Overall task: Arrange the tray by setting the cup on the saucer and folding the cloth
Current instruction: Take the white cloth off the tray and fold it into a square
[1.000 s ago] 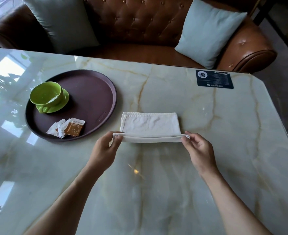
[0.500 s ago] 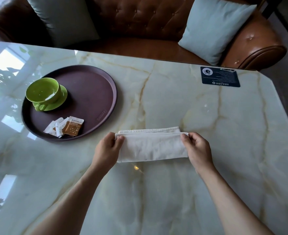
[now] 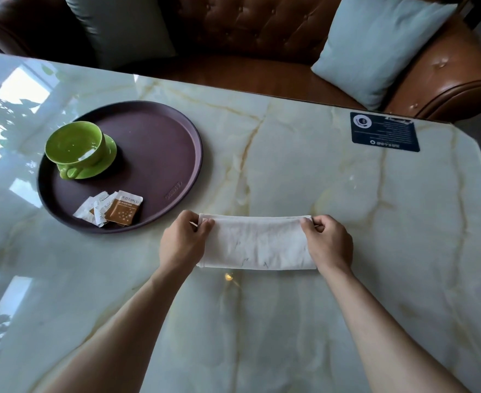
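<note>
Both hands grip the folded white cloth (image 3: 255, 242) lying on the pale marble table (image 3: 333, 199) at lower centre: left hand (image 3: 183, 240) pinches its left end, right hand (image 3: 328, 243) pinches its right end. At left of the frame, a round dark-brown tray (image 3: 160, 143) carries a green cup (image 3: 75, 144) seated on its green saucer (image 3: 107, 157), with paper sachets (image 3: 111, 207) below them

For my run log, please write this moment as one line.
cup: on saucer | cloth: folded, on table | left hand, right hand: gripping cloth ends
</note>
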